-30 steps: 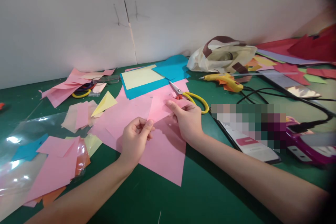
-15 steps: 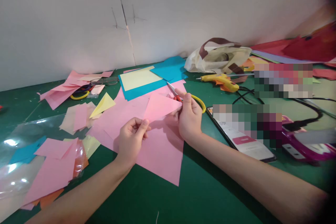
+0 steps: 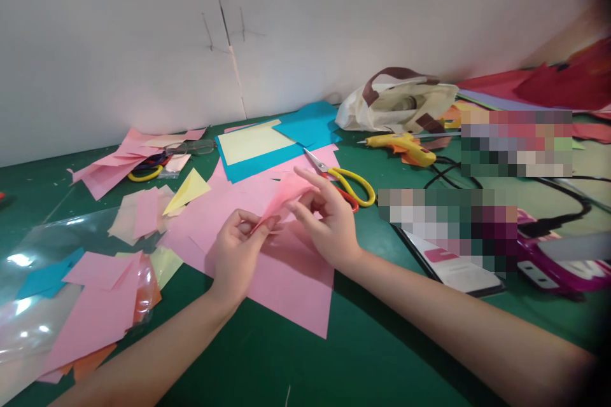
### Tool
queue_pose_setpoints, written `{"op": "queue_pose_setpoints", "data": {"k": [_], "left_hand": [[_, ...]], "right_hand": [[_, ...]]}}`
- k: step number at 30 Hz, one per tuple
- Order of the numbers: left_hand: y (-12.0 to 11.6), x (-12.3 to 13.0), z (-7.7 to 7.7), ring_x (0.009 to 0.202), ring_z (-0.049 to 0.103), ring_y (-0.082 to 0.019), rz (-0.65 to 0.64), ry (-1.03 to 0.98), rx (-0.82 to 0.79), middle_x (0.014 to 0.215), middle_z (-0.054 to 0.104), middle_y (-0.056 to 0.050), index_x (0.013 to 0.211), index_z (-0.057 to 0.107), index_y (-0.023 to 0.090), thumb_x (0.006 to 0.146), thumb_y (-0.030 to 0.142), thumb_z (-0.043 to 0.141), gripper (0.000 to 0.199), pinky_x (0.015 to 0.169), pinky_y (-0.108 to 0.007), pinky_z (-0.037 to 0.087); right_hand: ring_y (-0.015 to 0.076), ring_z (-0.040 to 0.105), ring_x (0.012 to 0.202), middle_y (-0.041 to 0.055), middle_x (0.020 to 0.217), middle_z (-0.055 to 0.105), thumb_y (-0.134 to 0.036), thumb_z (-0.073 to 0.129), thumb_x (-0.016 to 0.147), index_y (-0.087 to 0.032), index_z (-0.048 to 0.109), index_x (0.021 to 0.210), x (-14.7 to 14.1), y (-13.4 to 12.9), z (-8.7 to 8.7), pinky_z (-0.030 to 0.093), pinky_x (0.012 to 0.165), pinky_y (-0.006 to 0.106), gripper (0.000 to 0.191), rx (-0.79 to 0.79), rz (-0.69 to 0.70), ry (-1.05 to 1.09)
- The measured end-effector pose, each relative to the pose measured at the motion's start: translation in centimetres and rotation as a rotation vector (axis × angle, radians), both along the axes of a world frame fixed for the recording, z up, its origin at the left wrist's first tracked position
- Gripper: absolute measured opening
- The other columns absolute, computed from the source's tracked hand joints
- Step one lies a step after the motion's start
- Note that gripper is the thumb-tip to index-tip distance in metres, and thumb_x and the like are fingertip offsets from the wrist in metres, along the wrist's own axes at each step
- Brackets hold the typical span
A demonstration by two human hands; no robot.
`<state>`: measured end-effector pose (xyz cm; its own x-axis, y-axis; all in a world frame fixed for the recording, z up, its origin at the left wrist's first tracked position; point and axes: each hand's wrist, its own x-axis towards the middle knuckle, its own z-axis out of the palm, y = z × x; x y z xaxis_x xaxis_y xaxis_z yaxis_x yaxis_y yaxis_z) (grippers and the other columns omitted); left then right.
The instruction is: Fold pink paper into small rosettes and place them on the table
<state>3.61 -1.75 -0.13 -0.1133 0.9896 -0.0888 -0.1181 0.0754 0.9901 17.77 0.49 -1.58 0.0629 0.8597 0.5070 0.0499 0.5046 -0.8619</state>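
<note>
The left hand's (image 3: 240, 248) grip is pinching a pink paper piece (image 3: 287, 196) above a larger pink sheet (image 3: 298, 292). At its right edge, the right hand (image 3: 329, 219) is parting thumb and forefinger, hold indeterminable; green tabletop (image 3: 258, 356) is extending below the sheet.

The small pink paper (image 3: 285, 196) in my left hand (image 3: 238, 253) looked thin, smooth and matt, and the large pink sheet (image 3: 293, 299) beneath had that same dull paper face. The blue sheets (image 3: 312, 124) and cream sheet (image 3: 252, 143) also looked like flat, matt paper. To me the scissors (image 3: 354, 187) showed bright metal blades and smooth plastic handles. The glue gun (image 3: 401, 147) seemed plastic with a slight sheen. My clear bag (image 3: 28, 331) was glossy plastic film, catching hard white glints. The tote (image 3: 356, 113) looked like soft, creased cloth, the purple power strip (image 3: 548, 276) like shiny plastic, and the table (image 3: 382, 356) smooth, with a low sheen.
</note>
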Motion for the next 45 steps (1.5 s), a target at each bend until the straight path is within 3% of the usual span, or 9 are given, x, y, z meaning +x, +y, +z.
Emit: {"op": "queue_pose_setpoints", "data": {"k": [4,10,15,18,20,23,26,35,45], "left_hand": [[0.2,-0.1,-0.2,0.079,0.072,-0.017,0.005,-0.062,0.005,0.077,0.075,-0.004,0.08,0.057,0.017,0.073,0.032,0.073,0.022,0.075,-0.026,0.056],[0.3,-0.2,-0.3,0.077,0.071,-0.018,0.013,-0.13,-0.01,0.076,0.075,-0.006,0.075,0.065,0.015,0.071,0.04,0.073,0.026,0.074,-0.028,0.056],[0.4,-0.2,-0.2,0.069,0.069,-0.014,0.015,-0.189,-0.033,0.073,0.074,-0.005,0.073,0.067,0.014,0.068,0.04,0.075,0.028,0.068,-0.024,0.055],[0.6,-0.3,-0.4,0.063,0.065,-0.009,0.06,-0.221,-0.05,0.074,0.073,-0.003,0.072,0.067,0.015,0.064,0.037,0.079,0.026,0.061,-0.018,0.051],[0.7,-0.3,-0.5,0.061,0.063,-0.008,0.074,-0.24,-0.046,0.072,0.073,-0.002,0.071,0.067,0.015,0.062,0.037,0.08,0.026,0.059,-0.017,0.05],[0.7,-0.4,-0.6,0.057,0.061,-0.008,0.031,-0.199,-0.034,0.062,0.068,0.0,0.069,0.068,0.015,0.063,0.036,0.079,0.025,0.06,-0.017,0.049],[0.6,-0.5,-0.7,0.055,0.06,-0.009,0.005,-0.105,-0.024,0.057,0.065,0.0,0.065,0.065,0.014,0.066,0.036,0.077,0.025,0.056,-0.018,0.047],[0.2,-0.2,-0.5,0.056,0.065,-0.013,-0.005,0.067,-0.054,0.062,0.066,-0.002,0.072,0.061,0.016,0.076,0.043,0.066,0.028,0.047,-0.02,0.044],[0.7,0.0,-0.1,0.053,0.065,-0.011,0.103,-0.052,-0.128,0.07,0.066,0.0,0.072,0.054,0.015,0.073,0.038,0.068,0.027,0.047,-0.019,0.043]], "right_hand": [[0.0089,0.042,0.051,-0.0086,0.062,0.044,-0.023,0.071,0.074,-0.028,0.044,0.119,-0.3,-0.1,-0.1,0.038,0.049,0.025,0.052,-0.035,0.031,0.062],[0.0088,0.048,0.055,-0.0038,0.084,0.048,-0.024,0.082,0.059,-0.034,0.015,0.144,-0.7,0.5,-0.2,0.046,0.051,0.027,0.109,-0.325,0.161,0.279],[0.0111,0.057,0.06,-0.0048,0.081,0.058,-0.023,0.084,0.056,-0.031,0.001,0.147,-0.7,0.7,-0.1,0.05,0.057,0.028,0.124,-0.403,0.282,0.438],[0.0127,0.062,0.063,-0.0073,0.069,0.062,-0.021,0.082,0.059,-0.026,0.01,0.147,-0.6,0.6,0.3,0.05,0.061,0.027,0.114,-0.416,0.241,0.506],[0.0135,0.064,0.065,-0.0071,0.065,0.064,-0.022,0.081,0.06,-0.024,0.029,0.14,-0.5,0.6,0.5,0.051,0.064,0.028,0.096,-0.415,0.234,0.507],[0.0158,0.065,0.063,-0.0021,0.064,0.066,-0.026,0.081,0.061,-0.017,0.06,0.109,-0.6,0.5,0.5,0.052,0.064,0.031,0.054,-0.437,0.366,0.352],[0.0164,0.064,0.062,0.0005,0.064,0.065,-0.028,0.08,0.063,-0.015,0.066,0.088,-0.7,0.5,0.4,0.051,0.06,0.031,0.032,-0.433,0.412,0.252],[0.0131,0.061,0.059,-0.0102,0.057,0.056,-0.022,0.081,0.06,-0.022,0.037,0.135,-0.8,0.8,0.4,0.049,0.059,0.026,0.087,-0.379,0.242,0.437],[0.0107,0.054,0.063,-0.0082,0.063,0.048,-0.022,0.066,0.075,-0.025,0.042,0.128,-0.2,1.6,-0.6,0.047,0.068,0.027,0.058,-0.227,-0.153,0.491]]}}
